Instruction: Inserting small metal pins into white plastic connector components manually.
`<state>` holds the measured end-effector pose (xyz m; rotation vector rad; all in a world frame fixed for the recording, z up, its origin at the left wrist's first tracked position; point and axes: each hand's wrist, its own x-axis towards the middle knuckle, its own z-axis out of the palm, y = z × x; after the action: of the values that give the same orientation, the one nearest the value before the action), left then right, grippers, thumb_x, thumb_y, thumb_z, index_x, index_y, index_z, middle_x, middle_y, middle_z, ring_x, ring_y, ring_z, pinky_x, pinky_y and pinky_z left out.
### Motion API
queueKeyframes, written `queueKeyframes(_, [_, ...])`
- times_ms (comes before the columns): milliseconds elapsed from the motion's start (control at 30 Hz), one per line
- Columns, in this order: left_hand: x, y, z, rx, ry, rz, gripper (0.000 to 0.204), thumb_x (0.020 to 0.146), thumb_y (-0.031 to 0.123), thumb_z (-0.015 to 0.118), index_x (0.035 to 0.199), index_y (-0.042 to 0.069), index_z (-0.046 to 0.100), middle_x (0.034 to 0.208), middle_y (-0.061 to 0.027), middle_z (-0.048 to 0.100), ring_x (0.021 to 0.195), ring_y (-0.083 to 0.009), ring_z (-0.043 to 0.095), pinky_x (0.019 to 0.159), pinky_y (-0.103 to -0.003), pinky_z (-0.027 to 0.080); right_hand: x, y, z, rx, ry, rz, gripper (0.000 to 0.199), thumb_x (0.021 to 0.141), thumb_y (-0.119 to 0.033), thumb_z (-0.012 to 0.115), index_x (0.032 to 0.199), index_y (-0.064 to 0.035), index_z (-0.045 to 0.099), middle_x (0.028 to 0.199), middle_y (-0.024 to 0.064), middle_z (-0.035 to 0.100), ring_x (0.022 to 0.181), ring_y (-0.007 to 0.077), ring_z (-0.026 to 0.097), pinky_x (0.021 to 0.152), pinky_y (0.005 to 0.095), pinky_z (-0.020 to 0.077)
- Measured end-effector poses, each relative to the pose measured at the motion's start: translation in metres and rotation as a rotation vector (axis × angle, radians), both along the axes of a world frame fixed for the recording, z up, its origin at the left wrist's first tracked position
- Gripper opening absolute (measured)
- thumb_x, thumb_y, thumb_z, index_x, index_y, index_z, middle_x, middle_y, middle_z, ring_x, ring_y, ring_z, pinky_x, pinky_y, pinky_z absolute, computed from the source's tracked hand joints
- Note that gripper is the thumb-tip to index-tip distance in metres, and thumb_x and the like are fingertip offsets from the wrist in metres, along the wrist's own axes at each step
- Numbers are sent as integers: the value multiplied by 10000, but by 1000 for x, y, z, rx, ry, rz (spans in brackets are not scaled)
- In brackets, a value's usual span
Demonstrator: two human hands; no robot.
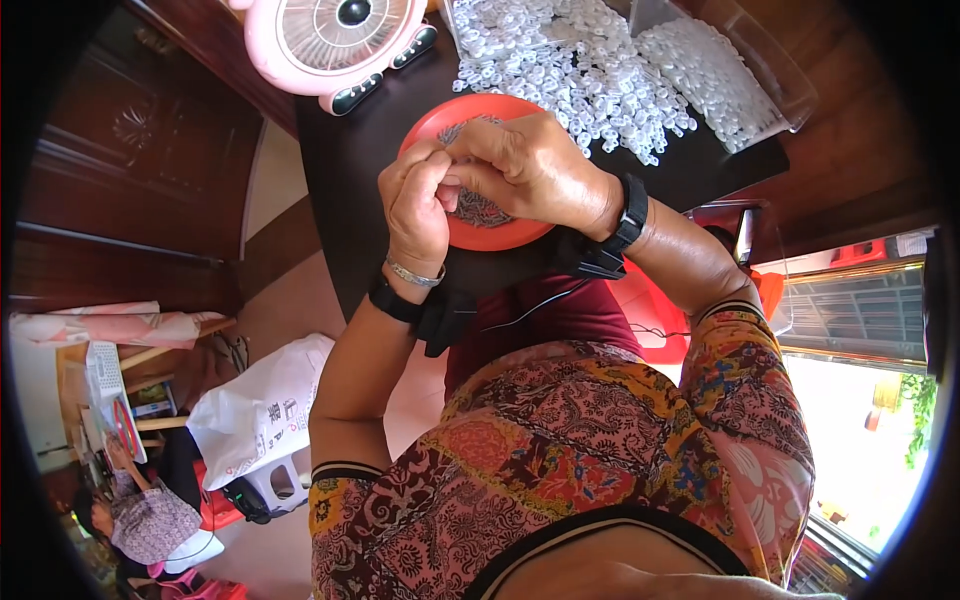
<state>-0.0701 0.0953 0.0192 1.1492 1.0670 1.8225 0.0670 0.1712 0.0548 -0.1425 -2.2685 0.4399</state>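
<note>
My left hand (415, 205) and my right hand (545, 170) meet above a round red plate (497, 239). Both have fingertips pinched close together; whatever is between them is too small or too hidden to name. Thin grey metal pieces, like small nails (478, 213), lie heaped in the plate, partly covered by my hands. Beyond the plate spreads a large pile of small white plastic clips (600, 85) with holes in them. Black straps circle both wrists, and a bracelet sits on the left one.
The dark table (335, 190) carries a pink fan (350, 35) at the far left. A clear plastic bin (795, 75) full of white pieces lies at the far right. On the floor side, a white plastic bag (265, 410) rests at left, near another person (150, 520).
</note>
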Motion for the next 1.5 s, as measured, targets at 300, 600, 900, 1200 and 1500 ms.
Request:
queueKeyframes(300, [-1, 1, 1, -52, 149, -14, 266, 912, 193, 461, 731, 18, 548, 597, -2, 455, 499, -66, 401, 453, -197, 272, 34, 16, 23, -14, -53, -211, 209, 774, -130, 728, 939, -27, 651, 766, 117, 657, 626, 212, 644, 584, 304, 515])
queueKeyframes(600, [2, 5, 11, -72, 194, 11, 272, 909, 201, 459, 721, 25, 547, 594, -1, 454, 495, -66, 398, 456, -204, 269, 157, 147, 112, 623, 80, -1097, 300, 792, -166, 644, 1039, 4, 636, 817, 183, 664, 764, 345, 640, 674, 380, 519])
queueKeyframes(900, [-2, 5, 5, -112, 203, -1, 259, 907, 190, 477, 721, 29, 557, 603, 6, 464, 498, -57, 402, 459, -196, 270, 143, 86, 17, -328, -455, -391, 137, 847, -168, 642, 920, -56, 670, 810, 41, 653, 743, 118, 598, 671, 286, 467])
queueKeyframes(1200, [0, 7, 4, -115, 203, -36, 237, 900, 140, 501, 709, 11, 557, 624, 11, 485, 512, -42, 398, 470, -196, 296, 128, 86, -36, 197, -624, -428, 103, 798, -155, 611, 871, -87, 636, 877, 77, 579, 866, 281, 588, 723, 384, 488])
queueKeyframes(1500, [0, 7, 5, -127, 209, -53, 239, 901, 138, 502, 713, 2, 560, 644, 2, 506, 513, -44, 412, 476, -197, 320, 109, 92, -38, 487, -610, -498, 86, 803, -130, 547, 797, -44, 559, 837, 93, 569, 820, 277, 611, 691, 354, 513])
